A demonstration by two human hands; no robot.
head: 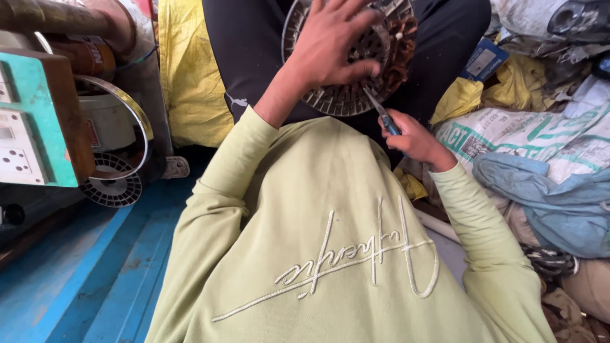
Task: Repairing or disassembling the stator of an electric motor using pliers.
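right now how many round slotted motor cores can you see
2: one on the lap under the left hand, and one on the floor beside the green box. Others may be hidden.

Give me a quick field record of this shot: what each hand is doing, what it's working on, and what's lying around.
Left hand: left hand spread flat on the round motor stator, steadying it on the lap
Right hand: right hand gripping a blue-handled tool, tip at the stator's lower rim
Stator: slotted metal ring with brown copper windings on its right side
Left side: green switch box, a second slotted ring, blue floor
Right side: printed sacks, blue cloth
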